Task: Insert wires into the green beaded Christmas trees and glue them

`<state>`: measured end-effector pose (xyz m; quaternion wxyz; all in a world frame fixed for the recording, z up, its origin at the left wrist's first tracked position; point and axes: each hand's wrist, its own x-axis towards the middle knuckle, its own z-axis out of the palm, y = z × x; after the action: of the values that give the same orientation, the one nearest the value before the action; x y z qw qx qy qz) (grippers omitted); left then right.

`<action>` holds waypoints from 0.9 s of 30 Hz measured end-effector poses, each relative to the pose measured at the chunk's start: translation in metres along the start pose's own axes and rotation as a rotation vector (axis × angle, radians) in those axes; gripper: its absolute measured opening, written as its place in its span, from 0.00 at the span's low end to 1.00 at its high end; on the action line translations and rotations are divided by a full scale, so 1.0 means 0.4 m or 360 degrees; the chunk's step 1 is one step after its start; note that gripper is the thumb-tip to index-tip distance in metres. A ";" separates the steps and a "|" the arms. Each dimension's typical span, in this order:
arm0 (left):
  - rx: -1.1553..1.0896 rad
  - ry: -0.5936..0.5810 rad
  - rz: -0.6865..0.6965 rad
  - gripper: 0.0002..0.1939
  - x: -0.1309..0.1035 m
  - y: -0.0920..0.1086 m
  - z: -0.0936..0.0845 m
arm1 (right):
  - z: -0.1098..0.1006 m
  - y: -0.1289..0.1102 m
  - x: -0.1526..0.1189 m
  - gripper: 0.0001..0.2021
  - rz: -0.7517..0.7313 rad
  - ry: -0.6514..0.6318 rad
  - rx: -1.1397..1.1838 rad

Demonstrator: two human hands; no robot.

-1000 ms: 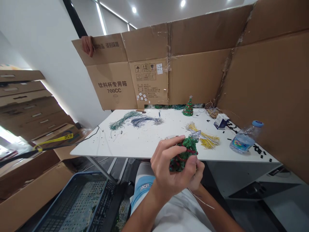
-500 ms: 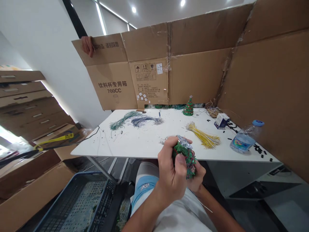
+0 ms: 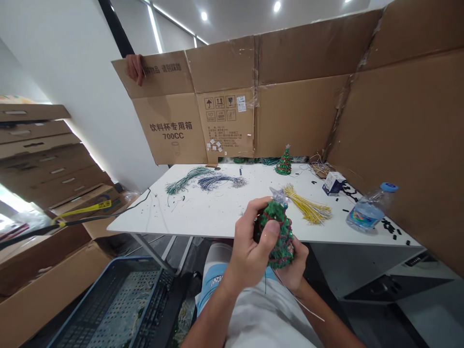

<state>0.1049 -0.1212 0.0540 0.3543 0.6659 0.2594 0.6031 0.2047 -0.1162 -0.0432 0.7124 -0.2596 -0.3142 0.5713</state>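
Both hands grip a small green Christmas tree (image 3: 282,246) with red trim and a clear star (image 3: 278,195) on its tip, above my lap in front of the table edge. My left hand (image 3: 252,241) wraps its left side, thumb across the front. My right hand (image 3: 295,266) holds the lower right side near the base; some of its fingers are hidden behind the tree. Thin wires hang below the base, a pale one (image 3: 308,308) trailing over my right forearm.
On the white table (image 3: 203,217) lie yellow wires (image 3: 308,205), blue wires (image 3: 217,181) and green wires (image 3: 186,180). A finished-looking tree (image 3: 283,163), a small box (image 3: 333,183) and a water bottle (image 3: 369,208) stand right. Cardboard (image 3: 297,111) walls the back; another person's hand (image 3: 135,69) grips it. A blue crate (image 3: 108,261) sits lower left.
The tree is turned so more of its front and the star show. My left fingers have moved off the star to the tree's side, and a dark wire now hangs into view.
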 end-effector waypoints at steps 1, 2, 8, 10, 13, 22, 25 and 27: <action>-0.0005 -0.0052 0.0004 0.23 0.010 0.001 -0.014 | 0.006 0.001 -0.002 0.29 0.0048 0.0004 0.0023; 0.0019 -0.0097 -0.0010 0.25 0.019 0.001 -0.029 | 0.013 0.000 -0.005 0.28 0.0116 0.0004 0.0054; -0.0057 0.0019 -0.0255 0.23 0.050 -0.025 -0.128 | 0.029 -0.010 0.005 0.32 0.0401 -0.0337 -0.0086; -0.0162 0.0201 -0.0262 0.22 0.049 -0.037 -0.168 | 0.016 -0.006 0.035 0.38 0.0376 -0.0467 -0.0466; -0.0003 0.0423 -0.0248 0.20 0.044 -0.035 -0.235 | -0.014 0.020 0.096 0.42 0.0114 -0.0317 -0.1214; 0.1153 -0.0106 -0.0399 0.15 0.030 -0.014 -0.317 | -0.034 0.179 0.182 0.25 -0.0047 0.0111 -0.2164; 0.1300 -0.0228 -0.0382 0.16 0.028 -0.026 -0.312 | -0.035 0.187 0.191 0.22 -0.0086 0.0055 -0.2171; 0.1384 -0.0287 -0.0380 0.16 0.028 -0.034 -0.316 | -0.047 0.176 0.195 0.22 -0.0154 0.0023 -0.2084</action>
<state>-0.0170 -0.0843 0.0529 0.1301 0.7681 0.5314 0.3328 0.1847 -0.0252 -0.0952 0.4342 -0.6291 -0.6033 0.2276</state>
